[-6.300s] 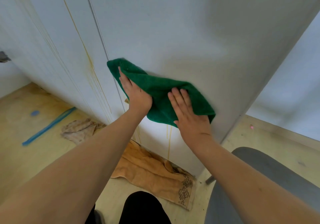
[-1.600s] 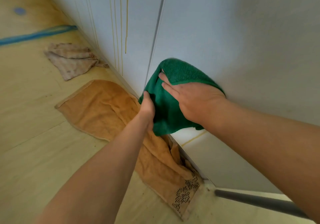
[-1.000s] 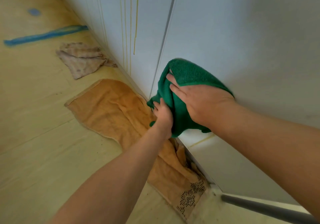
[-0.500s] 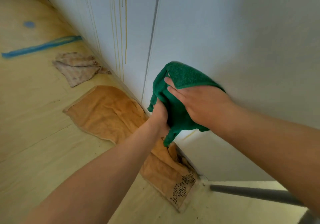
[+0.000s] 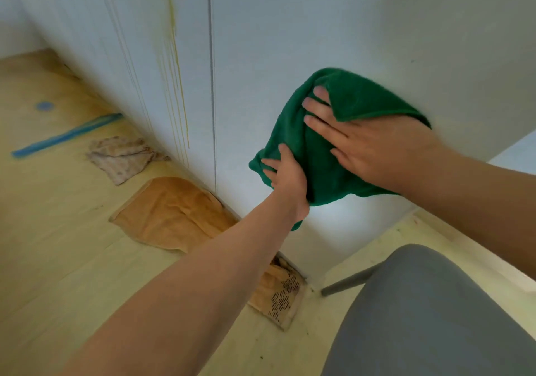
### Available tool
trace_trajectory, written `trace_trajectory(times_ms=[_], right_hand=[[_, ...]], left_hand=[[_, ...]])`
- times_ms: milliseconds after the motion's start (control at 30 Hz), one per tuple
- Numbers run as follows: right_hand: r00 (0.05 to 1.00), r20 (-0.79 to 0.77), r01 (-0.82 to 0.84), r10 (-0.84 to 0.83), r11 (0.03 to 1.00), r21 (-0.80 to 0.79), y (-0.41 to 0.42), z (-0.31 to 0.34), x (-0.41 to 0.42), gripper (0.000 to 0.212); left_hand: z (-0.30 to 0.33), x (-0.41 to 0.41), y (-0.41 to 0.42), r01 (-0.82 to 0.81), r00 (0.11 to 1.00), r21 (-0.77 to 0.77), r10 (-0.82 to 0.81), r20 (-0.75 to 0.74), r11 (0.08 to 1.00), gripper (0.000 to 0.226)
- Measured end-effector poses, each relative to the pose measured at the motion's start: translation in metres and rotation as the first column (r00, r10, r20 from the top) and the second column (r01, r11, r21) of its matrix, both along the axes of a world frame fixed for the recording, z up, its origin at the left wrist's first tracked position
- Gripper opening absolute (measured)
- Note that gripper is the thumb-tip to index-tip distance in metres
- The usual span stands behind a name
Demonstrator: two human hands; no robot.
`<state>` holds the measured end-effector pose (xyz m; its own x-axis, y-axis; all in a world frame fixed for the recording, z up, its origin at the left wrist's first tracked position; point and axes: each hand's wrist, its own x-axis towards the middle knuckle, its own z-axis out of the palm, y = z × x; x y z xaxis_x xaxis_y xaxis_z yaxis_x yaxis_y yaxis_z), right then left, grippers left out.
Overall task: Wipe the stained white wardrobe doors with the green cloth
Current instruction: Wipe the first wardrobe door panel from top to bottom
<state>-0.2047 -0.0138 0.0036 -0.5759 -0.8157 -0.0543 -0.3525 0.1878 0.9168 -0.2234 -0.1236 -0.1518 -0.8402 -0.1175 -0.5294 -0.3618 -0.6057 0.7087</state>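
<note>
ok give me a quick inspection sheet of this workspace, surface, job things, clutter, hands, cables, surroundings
surface: white wardrobe doors; yellow-brown drip streaks run down the door left of the seam; the door under the cloth looks mostly clean.
job's things: green cloth, bunched, pressed on the right door.
clutter: orange towel on the floor along the wardrobe base; crumpled stained rag further left.
hands: left hand grips the cloth's lower edge; right hand presses flat on it, fingertips under a fold.
cables: nothing seen.
surroundings: pale wood floor with blue tape strip and blue dot; grey chair at lower right.
</note>
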Motion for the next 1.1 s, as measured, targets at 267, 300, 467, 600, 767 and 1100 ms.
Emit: trace_trajectory(times_ms=[267,300,467,600,767,1100], right_hand=[[0.959,0.28,0.095,-0.046,0.982,-0.163,-0.014,-0.076,-0.026,0.068],[0.942,0.334,0.1,-0.03,0.976,-0.194,-0.017,-0.09,-0.03,0.069],[0.837,0.544,0.189,-0.055,0.963,-0.194,-0.032,-0.152,-0.04,0.068],[0.711,0.683,0.361,-0.168,0.92,-0.15,-0.049,-0.179,-0.037,0.07],[0.685,0.704,0.41,-0.184,0.897,-0.164,-0.058,-0.2,-0.034,0.072],[0.734,0.603,0.262,-0.311,0.95,0.172,-0.014,-0.17,0.001,0.064]], left_hand=[[-0.073,-0.02,-0.002,-0.021,0.989,-0.036,0.026,0.144,0.999,0.105],[-0.084,-0.022,-0.006,-0.024,0.987,-0.021,0.027,0.156,1.0,0.103],[-0.153,-0.032,-0.02,-0.125,0.974,0.013,0.12,0.193,0.992,0.086],[-0.194,-0.043,-0.029,-0.151,0.956,0.004,0.145,0.257,0.989,0.087],[-0.227,-0.04,-0.023,-0.187,0.941,-0.037,0.19,0.279,0.982,0.079],[-0.305,0.018,0.096,-0.121,0.9,0.248,0.001,0.436,0.961,0.144]])
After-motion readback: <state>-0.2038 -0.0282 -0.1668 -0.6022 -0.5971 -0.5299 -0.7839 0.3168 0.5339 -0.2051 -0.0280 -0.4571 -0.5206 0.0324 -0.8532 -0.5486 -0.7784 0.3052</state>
